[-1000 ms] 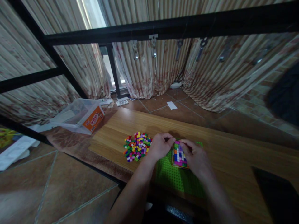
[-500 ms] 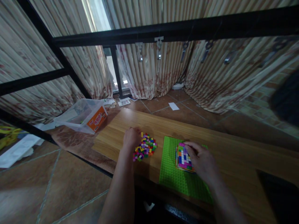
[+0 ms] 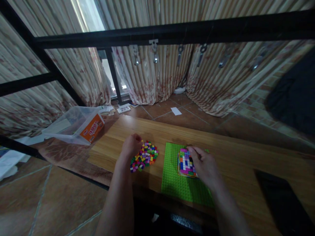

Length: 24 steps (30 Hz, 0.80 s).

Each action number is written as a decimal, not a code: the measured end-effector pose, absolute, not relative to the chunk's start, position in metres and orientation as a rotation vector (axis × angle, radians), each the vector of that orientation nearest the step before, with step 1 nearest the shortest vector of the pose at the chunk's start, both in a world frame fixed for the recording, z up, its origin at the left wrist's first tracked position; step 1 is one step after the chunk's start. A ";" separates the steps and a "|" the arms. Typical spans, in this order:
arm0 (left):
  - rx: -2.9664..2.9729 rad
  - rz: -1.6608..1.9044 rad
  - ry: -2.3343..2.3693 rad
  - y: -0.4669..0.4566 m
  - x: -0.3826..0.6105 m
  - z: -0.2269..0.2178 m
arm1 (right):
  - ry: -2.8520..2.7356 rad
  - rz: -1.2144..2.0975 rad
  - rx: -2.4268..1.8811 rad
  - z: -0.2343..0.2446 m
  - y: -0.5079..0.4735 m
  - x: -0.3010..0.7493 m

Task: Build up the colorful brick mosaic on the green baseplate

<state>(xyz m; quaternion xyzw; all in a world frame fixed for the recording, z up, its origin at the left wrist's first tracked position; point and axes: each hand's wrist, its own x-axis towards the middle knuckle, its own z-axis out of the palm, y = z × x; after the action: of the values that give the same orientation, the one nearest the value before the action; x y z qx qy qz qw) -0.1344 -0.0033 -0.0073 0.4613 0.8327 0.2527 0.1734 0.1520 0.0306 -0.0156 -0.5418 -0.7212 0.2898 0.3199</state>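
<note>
A heap of small coloured bricks lies on the wooden board. My left hand rests on the heap's left edge, its fingers curled down into the bricks. To the right lies a green baseplate with a many-coloured block of stacked bricks on it. My right hand lies against the right side and far corner of that block, fingers bent around it.
A clear plastic tub with an orange label stands on the floor at the left. Black metal bars cross overhead. Curtains hang behind. A dark flat thing lies at the board's right front. Papers lie on the tiled floor.
My left hand left the block and went left to the brick heap, where it now rests. My right hand stayed on the block.
</note>
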 end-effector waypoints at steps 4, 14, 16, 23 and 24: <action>1.281 1.024 2.083 -0.005 -0.134 -0.002 | -1.722 0.691 -1.393 -0.009 0.030 0.153; 1.147 1.339 1.272 0.002 -0.053 0.016 | -1.600 0.935 -1.083 0.003 0.019 0.135; 1.165 1.338 1.217 0.004 -0.037 0.015 | -1.642 0.962 -1.042 0.004 0.019 0.134; 1.224 1.367 1.162 0.007 -0.010 0.007 | -1.715 0.935 -1.061 0.005 0.024 0.148; 1.234 1.368 1.176 0.007 -0.010 0.006 | -1.718 0.909 -1.090 0.006 0.025 0.151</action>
<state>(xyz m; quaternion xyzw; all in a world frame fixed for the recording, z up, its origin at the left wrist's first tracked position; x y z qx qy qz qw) -0.0103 0.0072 0.0056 0.5012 0.4778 0.5557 0.4600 0.1510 0.0245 0.0059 -0.4392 -0.6919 0.3660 0.4409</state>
